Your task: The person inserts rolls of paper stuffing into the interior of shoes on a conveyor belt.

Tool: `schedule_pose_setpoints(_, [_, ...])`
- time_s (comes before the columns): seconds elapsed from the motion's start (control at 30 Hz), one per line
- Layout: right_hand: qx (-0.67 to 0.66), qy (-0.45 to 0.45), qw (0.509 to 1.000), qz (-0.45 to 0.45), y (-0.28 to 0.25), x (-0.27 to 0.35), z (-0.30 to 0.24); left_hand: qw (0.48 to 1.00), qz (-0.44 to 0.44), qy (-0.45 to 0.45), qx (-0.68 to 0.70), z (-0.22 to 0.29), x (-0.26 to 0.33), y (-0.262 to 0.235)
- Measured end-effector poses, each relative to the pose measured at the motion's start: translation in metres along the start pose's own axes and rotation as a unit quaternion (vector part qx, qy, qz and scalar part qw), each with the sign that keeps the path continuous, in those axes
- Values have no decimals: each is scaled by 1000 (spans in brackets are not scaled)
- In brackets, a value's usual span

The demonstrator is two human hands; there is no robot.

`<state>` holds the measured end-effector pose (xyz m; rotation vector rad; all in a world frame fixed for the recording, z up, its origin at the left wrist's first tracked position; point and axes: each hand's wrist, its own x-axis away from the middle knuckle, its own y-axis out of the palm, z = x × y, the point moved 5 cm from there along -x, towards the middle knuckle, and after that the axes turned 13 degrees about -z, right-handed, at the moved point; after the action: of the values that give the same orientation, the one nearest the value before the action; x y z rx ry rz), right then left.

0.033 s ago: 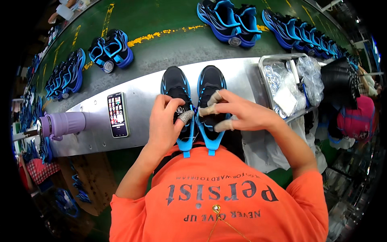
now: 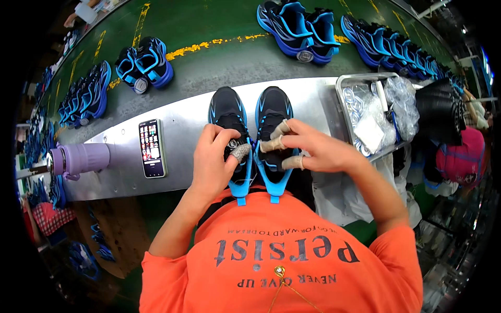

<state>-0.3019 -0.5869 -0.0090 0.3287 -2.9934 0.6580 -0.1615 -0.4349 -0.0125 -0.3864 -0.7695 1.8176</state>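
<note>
A pair of black sneakers with bright blue trim lies on the metal ledge close to my body, toes pointing away: the left sneaker (image 2: 226,104) and the right sneaker (image 2: 274,103). My left hand (image 2: 213,156) bends over the left sneaker's opening, index finger and grey-covered thumb closed about a round tag (image 2: 233,143). Over the laces and opening of the right sneaker hovers or rests my right hand (image 2: 318,148), its fingers apart and several tips in beige covers. Whether those tips touch the shoe is hard to tell. A thin thread shows near the heels.
A phone (image 2: 152,148) and a purple flask (image 2: 86,158) lie on the ledge at left. At right stands a metal tray (image 2: 342,107) of round tags and plastic bags. Beyond, the green conveyor (image 2: 209,57) carries more sneakers (image 2: 298,31), several in rows.
</note>
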Motion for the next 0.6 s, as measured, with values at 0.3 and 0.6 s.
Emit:
schedule_pose_setpoints(0.3, [17, 41, 992, 116, 7, -7, 1, 998, -56, 9, 37, 5, -5, -6])
schedule_pose_setpoints(0.6, [-9, 84, 995, 57, -4, -1, 6, 997, -63, -43, 29, 0, -4, -3])
